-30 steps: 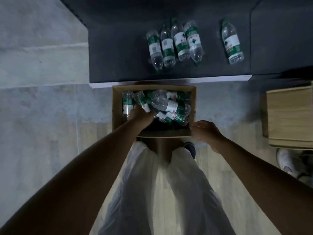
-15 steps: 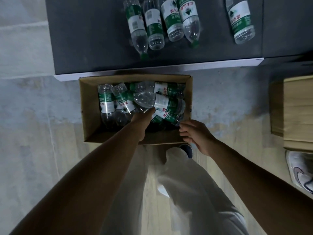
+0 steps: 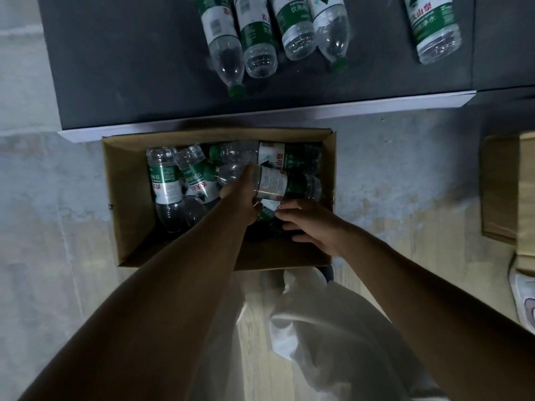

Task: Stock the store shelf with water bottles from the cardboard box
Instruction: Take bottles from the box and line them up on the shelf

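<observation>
The left hand point(image 3: 241, 195) grips a water bottle point(image 3: 285, 185) in the cardboard box point(image 3: 127, 198); the right hand point(image 3: 308, 224) curls onto another bottle point(image 3: 267, 212); tangled neighbours could snag either lift.

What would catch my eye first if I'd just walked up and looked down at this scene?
Probably the open cardboard box on the floor, full of jumbled water bottles, with both hands inside: the left hand grips a bottle lying on top, the right hand reaches in beside it. Just beyond, five bottles lie on their sides on the dark shelf, four bunched together and one bottle apart at the right.
</observation>
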